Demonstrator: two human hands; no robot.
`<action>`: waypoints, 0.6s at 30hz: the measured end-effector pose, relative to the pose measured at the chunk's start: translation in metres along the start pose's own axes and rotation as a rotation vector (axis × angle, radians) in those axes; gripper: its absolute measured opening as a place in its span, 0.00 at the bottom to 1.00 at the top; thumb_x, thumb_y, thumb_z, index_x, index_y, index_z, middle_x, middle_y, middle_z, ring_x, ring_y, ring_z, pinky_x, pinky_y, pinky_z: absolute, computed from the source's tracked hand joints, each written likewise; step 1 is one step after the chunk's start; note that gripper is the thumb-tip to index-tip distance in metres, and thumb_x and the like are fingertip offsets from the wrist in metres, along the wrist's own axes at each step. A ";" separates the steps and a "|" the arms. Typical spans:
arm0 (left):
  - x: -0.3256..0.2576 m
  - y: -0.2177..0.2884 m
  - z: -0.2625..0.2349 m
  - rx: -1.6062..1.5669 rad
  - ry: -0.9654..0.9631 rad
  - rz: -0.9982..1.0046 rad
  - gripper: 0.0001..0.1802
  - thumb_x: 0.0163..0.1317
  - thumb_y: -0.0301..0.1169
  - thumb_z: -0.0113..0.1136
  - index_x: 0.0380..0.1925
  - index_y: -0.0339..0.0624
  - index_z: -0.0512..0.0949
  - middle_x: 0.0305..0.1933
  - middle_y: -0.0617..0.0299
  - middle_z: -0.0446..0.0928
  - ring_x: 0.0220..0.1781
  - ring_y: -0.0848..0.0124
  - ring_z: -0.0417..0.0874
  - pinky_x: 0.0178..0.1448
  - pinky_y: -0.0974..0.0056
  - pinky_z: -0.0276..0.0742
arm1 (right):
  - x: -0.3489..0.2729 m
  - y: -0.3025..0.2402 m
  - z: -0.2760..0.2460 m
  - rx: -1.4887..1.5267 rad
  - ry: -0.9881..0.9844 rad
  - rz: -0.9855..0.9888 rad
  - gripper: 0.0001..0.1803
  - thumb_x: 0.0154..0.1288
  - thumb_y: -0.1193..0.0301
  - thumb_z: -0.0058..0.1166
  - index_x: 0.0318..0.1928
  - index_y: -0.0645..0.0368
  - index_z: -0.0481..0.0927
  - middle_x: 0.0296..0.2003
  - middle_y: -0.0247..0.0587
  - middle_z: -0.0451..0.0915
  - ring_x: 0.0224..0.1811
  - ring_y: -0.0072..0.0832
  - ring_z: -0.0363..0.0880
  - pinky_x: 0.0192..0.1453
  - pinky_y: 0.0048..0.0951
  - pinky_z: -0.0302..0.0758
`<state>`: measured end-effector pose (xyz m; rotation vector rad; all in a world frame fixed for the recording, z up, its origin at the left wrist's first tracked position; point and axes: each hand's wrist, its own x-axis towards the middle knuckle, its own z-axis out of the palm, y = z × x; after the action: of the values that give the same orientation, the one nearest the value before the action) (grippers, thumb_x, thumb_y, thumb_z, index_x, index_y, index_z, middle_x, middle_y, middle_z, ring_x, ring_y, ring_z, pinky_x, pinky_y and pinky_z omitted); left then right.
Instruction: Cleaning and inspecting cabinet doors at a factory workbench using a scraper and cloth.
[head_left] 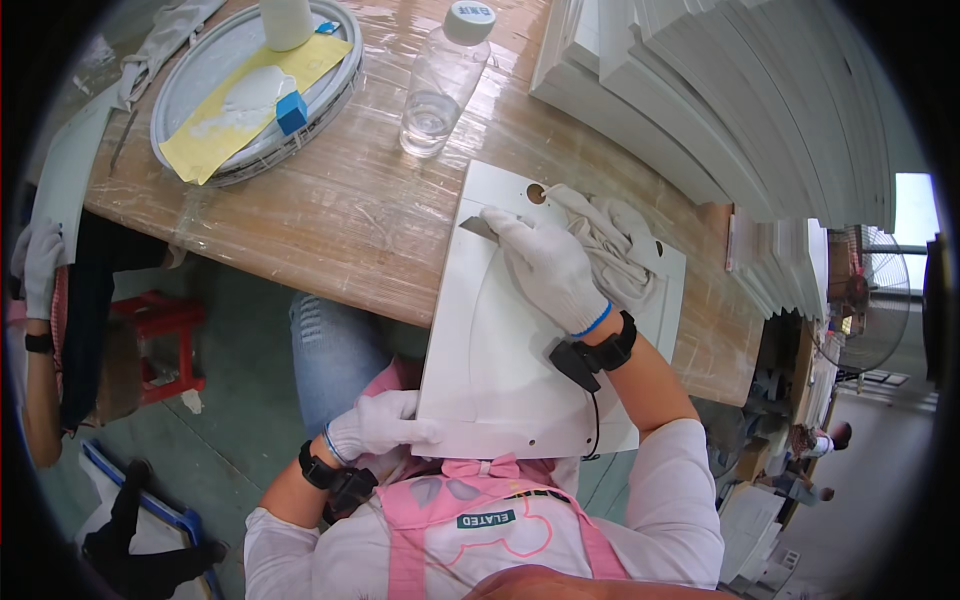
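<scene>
A white panel (480,370) with several holes lies partly on the wooden table, its near end reaching over the edge to my body. My left hand (380,425), in a white knit glove, grips the panel's near left corner, thumb on top and the other fingers partly hidden. My right hand (548,268), also gloved, is closed on a small grey scraper blade (478,228) over the far left part of the panel. Right beside that hand, a crumpled off-white cloth (618,250) rests on the panel.
A clear bottle (433,110) with some liquid stands beyond the panel. Left of it, a round lid (343,85) carries a yellow sheet (195,150), white paste and a blue block (291,113). White panels (700,110) are stacked at right. A co-worker's gloved hand (40,260) holds another panel.
</scene>
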<state>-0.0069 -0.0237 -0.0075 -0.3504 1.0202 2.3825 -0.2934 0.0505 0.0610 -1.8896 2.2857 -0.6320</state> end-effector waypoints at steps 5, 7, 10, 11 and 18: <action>0.000 -0.005 -0.001 0.004 0.019 0.013 0.30 0.64 0.33 0.64 0.63 0.29 0.70 0.60 0.57 0.77 0.59 0.71 0.77 0.61 0.67 0.74 | 0.002 -0.006 -0.005 0.024 -0.208 0.076 0.18 0.66 0.80 0.49 0.55 0.58 0.80 0.40 0.48 0.83 0.40 0.43 0.83 0.41 0.36 0.79; -0.001 0.001 0.004 -0.030 0.007 0.047 0.29 0.65 0.34 0.63 0.62 0.29 0.70 0.58 0.57 0.77 0.56 0.72 0.78 0.59 0.68 0.75 | -0.001 0.004 0.004 0.046 0.011 -0.060 0.19 0.65 0.80 0.50 0.56 0.57 0.79 0.37 0.47 0.82 0.37 0.42 0.82 0.39 0.36 0.78; -0.001 0.000 0.002 0.004 0.015 0.050 0.29 0.66 0.34 0.63 0.62 0.29 0.70 0.57 0.57 0.78 0.55 0.73 0.78 0.58 0.68 0.75 | 0.000 -0.007 -0.003 -0.037 -0.053 -0.007 0.21 0.64 0.80 0.50 0.58 0.56 0.78 0.33 0.45 0.80 0.34 0.42 0.81 0.38 0.36 0.78; -0.001 -0.002 0.001 0.029 0.025 0.045 0.29 0.65 0.34 0.63 0.62 0.28 0.70 0.57 0.57 0.78 0.56 0.73 0.78 0.58 0.68 0.75 | 0.001 -0.014 -0.008 -0.082 -0.140 0.050 0.22 0.64 0.80 0.50 0.58 0.56 0.78 0.32 0.45 0.79 0.34 0.42 0.80 0.38 0.36 0.77; 0.002 -0.001 0.002 0.028 0.059 0.024 0.29 0.62 0.34 0.66 0.60 0.31 0.73 0.55 0.59 0.79 0.53 0.74 0.79 0.56 0.69 0.75 | 0.001 0.012 -0.004 0.148 0.119 -0.016 0.19 0.67 0.76 0.52 0.58 0.55 0.79 0.32 0.44 0.78 0.34 0.41 0.78 0.39 0.38 0.75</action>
<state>-0.0081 -0.0210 -0.0076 -0.4024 1.0888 2.3891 -0.3061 0.0521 0.0600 -1.8507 2.2246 -0.9120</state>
